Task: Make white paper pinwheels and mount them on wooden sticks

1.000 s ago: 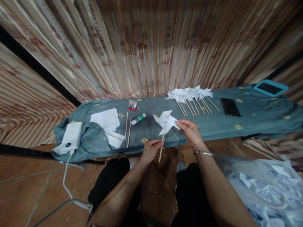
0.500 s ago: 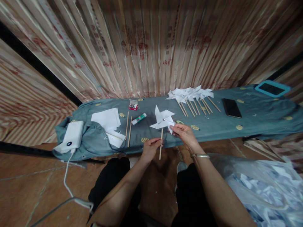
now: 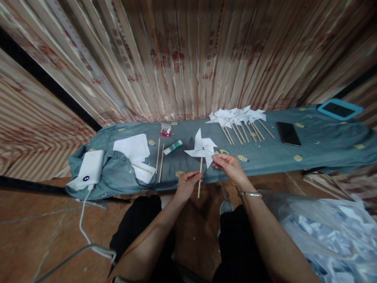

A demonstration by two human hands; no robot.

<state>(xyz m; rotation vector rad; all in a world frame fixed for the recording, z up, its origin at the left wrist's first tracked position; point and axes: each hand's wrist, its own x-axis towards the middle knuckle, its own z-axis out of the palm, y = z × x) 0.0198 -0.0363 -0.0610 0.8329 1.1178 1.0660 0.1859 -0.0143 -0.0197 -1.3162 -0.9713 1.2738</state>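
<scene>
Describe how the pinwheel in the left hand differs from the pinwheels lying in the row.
The held pinwheel has its stick in the left hand; the row pinwheels lie on the cloth. The held pinwheel is separate; the row pinwheels overlap. Both are white, on light-brown sticks.

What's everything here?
Held pinwheel: one, white, centre
Other pinwheels: several, white, far edge
Wooden sticks: at least two, tan, centre left
Glue stick: one, white and green, centre
Pin box: one, red, far edge
Paper sheets: several, white, left
Power bank: one, white, far left
Cable: one, white, lower left
Smartphone: one, black, right
Tablet: one, blue, far right
Tablecloth: one, grey-green, underneath
Plastic bag: one, translucent, lower right
Curtain: count unclear, beige, behind
Bracelet: one, silver, right wrist
Left hand: one, pinching pinwheel stick
Right hand: one, at blade
</scene>
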